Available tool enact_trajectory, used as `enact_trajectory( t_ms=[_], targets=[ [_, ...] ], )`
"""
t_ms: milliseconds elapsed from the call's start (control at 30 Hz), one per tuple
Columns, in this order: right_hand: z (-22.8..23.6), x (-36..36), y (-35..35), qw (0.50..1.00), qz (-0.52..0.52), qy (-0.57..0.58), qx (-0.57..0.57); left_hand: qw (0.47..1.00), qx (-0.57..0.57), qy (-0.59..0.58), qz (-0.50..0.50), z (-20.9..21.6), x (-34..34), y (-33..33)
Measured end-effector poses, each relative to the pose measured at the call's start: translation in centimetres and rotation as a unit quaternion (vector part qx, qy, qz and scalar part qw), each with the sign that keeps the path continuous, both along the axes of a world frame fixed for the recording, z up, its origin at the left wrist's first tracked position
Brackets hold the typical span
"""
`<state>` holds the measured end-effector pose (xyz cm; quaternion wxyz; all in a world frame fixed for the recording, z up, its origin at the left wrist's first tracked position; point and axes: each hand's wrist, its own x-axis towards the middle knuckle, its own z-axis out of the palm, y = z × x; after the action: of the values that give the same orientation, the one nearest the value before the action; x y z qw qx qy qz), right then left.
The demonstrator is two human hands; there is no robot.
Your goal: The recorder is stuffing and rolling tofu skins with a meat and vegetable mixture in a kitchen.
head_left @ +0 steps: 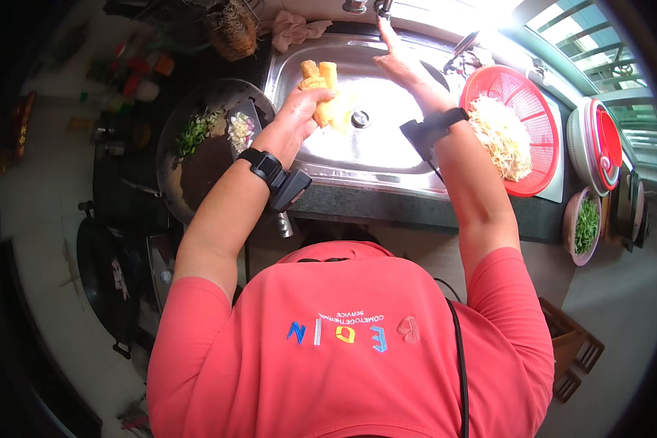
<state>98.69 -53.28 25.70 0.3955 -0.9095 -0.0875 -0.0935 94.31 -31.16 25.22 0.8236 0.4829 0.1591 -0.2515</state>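
Note:
Over the left side of the steel sink (416,164), my left hand (297,120) is closed round several golden-yellow block-shaped pieces that look like fried tofu (321,91). Part of them is hidden by my fingers. My right hand (404,64) reaches to the far edge of the sink, its index finger stretched up against the tap (383,9) and its thumb held apart. Nothing shows in its palm. Below my left hand's pieces, a yellowish patch shows on the basin floor beside the round drain (360,117).
Right of the sink stands a red colander (536,109) with bean sprouts (500,139). Left is a wok (171,157) with chopped greens (193,135) and a cleaver (250,115) bearing chopped garlic or onion. A pink cloth (296,31) lies behind; a bowl of greens (586,226) sits far right.

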Motion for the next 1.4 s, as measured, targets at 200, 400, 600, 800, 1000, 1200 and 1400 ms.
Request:
enact_trajectory(
  t_ms=[200,400,600,800,1000,1200,1400],
  targets=[
    [0.2,-0.6,0.5,1.0,0.012,0.002,-0.006,1.0,0.012,-0.013,-0.013,0.3,0.6,-2.6],
    [-2.4,-6.0,5.0,0.775,-0.117,0.182,0.593,0.995,-0.088,-0.039,-0.033,-0.7,1.7,-6.7],
    [-3.2,-3.9,6.6,0.888,-0.109,0.07,0.442,0.998,-0.03,-0.016,-0.052,0.1,2.7,-6.6],
    [-0.6,-3.9,8.6,0.955,-0.152,-0.009,0.254,0.998,-0.047,-0.038,-0.014,-0.5,3.1,-5.8],
    [-5.0,-1.8,3.5,0.934,-0.183,0.114,0.285,0.981,-0.143,-0.023,-0.126,0.0,2.2,-6.9],
    [-1.2,-4.3,8.7,0.943,-0.154,0.008,0.295,0.997,-0.075,-0.036,-0.001,-1.9,4.6,-6.2],
    [-1.4,-3.0,7.1,0.942,-0.2,-0.024,0.269,0.99,-0.129,-0.011,-0.059,-1.5,3.3,-7.1]
  ],
)
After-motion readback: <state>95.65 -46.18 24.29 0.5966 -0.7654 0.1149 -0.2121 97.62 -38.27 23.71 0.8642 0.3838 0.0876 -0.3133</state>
